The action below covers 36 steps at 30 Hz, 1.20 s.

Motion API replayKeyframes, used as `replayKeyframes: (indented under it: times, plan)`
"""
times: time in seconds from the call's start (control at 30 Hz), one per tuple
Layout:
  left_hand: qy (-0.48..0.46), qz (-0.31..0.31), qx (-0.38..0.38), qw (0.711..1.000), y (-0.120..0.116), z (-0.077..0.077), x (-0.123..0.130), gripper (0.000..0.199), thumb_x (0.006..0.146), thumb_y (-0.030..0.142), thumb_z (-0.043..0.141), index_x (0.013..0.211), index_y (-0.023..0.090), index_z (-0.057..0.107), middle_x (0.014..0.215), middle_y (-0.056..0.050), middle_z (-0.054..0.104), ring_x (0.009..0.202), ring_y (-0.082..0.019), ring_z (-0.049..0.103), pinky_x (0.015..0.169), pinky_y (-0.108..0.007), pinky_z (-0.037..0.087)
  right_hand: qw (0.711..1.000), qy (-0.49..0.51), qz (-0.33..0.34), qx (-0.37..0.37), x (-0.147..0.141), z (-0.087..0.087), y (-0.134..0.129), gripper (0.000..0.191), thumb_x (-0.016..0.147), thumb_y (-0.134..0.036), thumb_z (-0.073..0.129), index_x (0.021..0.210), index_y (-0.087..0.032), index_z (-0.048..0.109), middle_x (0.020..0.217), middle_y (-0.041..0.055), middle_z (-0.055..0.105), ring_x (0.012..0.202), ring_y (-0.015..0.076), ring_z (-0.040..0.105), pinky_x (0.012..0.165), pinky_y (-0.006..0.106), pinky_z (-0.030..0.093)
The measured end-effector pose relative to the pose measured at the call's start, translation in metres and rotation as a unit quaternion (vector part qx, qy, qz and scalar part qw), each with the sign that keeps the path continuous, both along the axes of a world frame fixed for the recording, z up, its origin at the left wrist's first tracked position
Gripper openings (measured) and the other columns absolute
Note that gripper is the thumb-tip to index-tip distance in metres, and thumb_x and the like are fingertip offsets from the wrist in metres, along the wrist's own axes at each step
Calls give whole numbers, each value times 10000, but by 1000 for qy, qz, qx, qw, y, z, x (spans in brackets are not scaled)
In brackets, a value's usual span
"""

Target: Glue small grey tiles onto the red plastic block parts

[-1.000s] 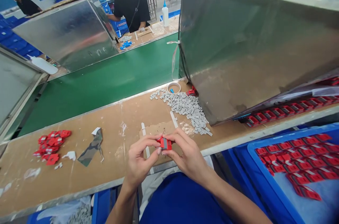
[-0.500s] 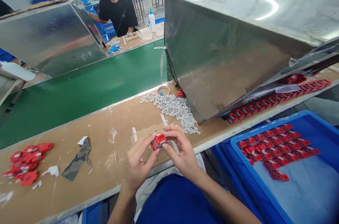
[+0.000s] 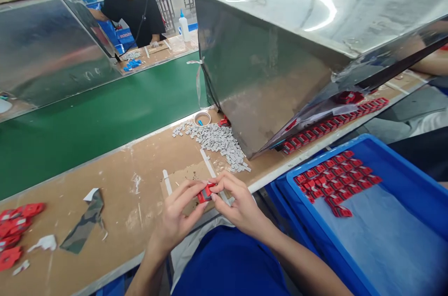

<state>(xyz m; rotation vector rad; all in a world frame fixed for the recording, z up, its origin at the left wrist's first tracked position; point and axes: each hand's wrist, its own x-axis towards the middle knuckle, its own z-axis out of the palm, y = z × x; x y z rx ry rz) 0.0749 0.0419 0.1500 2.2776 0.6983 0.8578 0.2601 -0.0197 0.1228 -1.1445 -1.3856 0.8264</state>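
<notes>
While the fingers of our left hand and right hand form a narrow pinch around a red-and-grey plastic part, we hold it near the front edge of the bench. Beyond lie loose grey rectangular tabs and a green conveyor belt; rightward, a blue tray holds similar red parts.

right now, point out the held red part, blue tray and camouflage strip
Held red part (image 3: pixel 206 193): head view, its visible middle.
Blue tray (image 3: pixel 415 197): head view, inner wall.
Camouflage strip (image 3: pixel 84 223): head view, middle of the fabric.
</notes>
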Motion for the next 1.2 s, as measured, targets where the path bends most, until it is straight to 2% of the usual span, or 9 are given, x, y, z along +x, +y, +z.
replayKeyframes:
  times: [0.17, 0.47, 0.6, 0.77, 0.87, 0.93, 1.03, 1.1, 1.2]
  plan:
    - [5, -20, -2, 1000, -2, 6, 7, 328, 950, 86, 625, 1254, 201, 668, 1081, -96, 720, 994, -185, 734, 862, -257, 614, 1000, -3, -5, 22, 10, -3, -6, 96, 959, -124, 621, 914, -209, 621, 1001, 57, 670, 1015, 184, 699, 876, 308, 550]
    - [49, -102, 44, 993, 14, 17, 12, 280, 984, 204, 633, 1262, 225, 662, 1070, -76, 738, 943, -173, 763, 838, -215, 608, 985, -162, 17, 56, 31, 7, -22, 16, 1016, -193, 593, 1017, -191, 609, 1197, 156, 702, 1112, 232, 690, 956, 356, 556]
    - [42, -131, 69, 988, 14, 16, 18, 259, 1014, 246, 596, 1263, 231, 665, 1045, -70, 747, 906, -163, 777, 816, -190, 611, 994, -103, 16, 36, 27, 3, -29, 93, 1004, -155, 538, 932, -214, 536, 1131, 128, 693, 1042, 214, 678, 911, 335, 548]
    - [41, -159, 49, 985, 1, 1, 35, 285, 1013, 244, 592, 1290, 237, 660, 1080, -82, 763, 945, -167, 780, 827, -186, 617, 996, -63, -56, 6, 24, -5, -49, 147, 994, -161, 520, 863, -227, 502, 960, 67, 652, 879, 186, 626, 788, 292, 511]
    - [95, -161, 16, 982, 0, -15, 45, 386, 1018, 331, 594, 1396, 256, 617, 1198, -108, 765, 1048, -215, 776, 899, -267, 633, 991, -101, -77, -38, 41, -9, -64, 132, 1010, -173, 531, 887, -221, 539, 984, 59, 685, 905, 178, 650, 815, 282, 513]
    - [142, -160, -9, 977, 6, -24, 48, 521, 1007, 408, 604, 1505, 274, 532, 1313, -125, 737, 1095, -245, 770, 918, -319, 643, 966, -193, -115, -124, 64, -12, -70, 121, 1013, -164, 548, 905, -217, 561, 1032, 48, 712, 961, 165, 673, 864, 262, 512]
    - [175, -147, -41, 973, 21, -31, 41, 516, 993, 467, 603, 1479, 298, 570, 1345, -110, 735, 1084, -254, 779, 863, -317, 663, 870, -336, -230, -279, 109, -23, -71, 112, 1024, -151, 525, 956, -201, 598, 1069, 69, 716, 995, 180, 687, 875, 264, 501]
    - [170, -118, -63, 976, 30, -34, 28, 421, 988, 492, 600, 1350, 291, 676, 1266, -93, 776, 1049, -249, 792, 794, -284, 669, 823, -362, -291, -326, 135, -35, -63, 161, 1047, -164, 462, 1019, -177, 619, 1086, 121, 702, 975, 220, 689, 831, 298, 499]
    - [152, -64, -93, 982, 38, -41, 5, 394, 950, 542, 642, 1212, 270, 750, 1167, -83, 817, 1012, -257, 806, 789, -276, 673, 786, -384, -336, -350, 158, -55, -40, 200, 1060, -190, 441, 1098, -165, 636, 1141, 158, 688, 1015, 254, 679, 816, 316, 497]
